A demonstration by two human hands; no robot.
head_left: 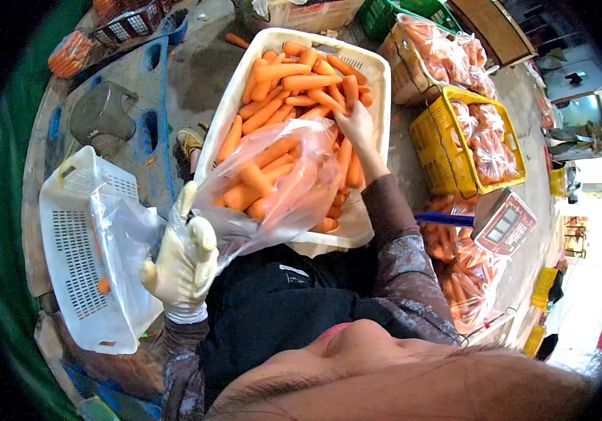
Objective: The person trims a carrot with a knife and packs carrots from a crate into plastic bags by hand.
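Observation:
My left hand (185, 256), in a pale glove, has its fingers apart beside the edge of a clear plastic bag (304, 189). Several carrots lie inside the bag, which rests over the near part of a white crate (383, 140). Loose carrots (273, 74) fill the crate's far part. My bare right hand (357, 125) is closed round the lower end of a carrot (350, 91) at the crate's right side, just beyond the bag.
A white basket (76, 242) with plastic sheeting stands at left. Yellow crates (441, 151) hold bagged carrots at right. Nearer are a scale display (505, 222) and more bagged carrots (465, 274). A blue pallet (122, 63) lies at upper left. A distant person (588, 139) appears at far right.

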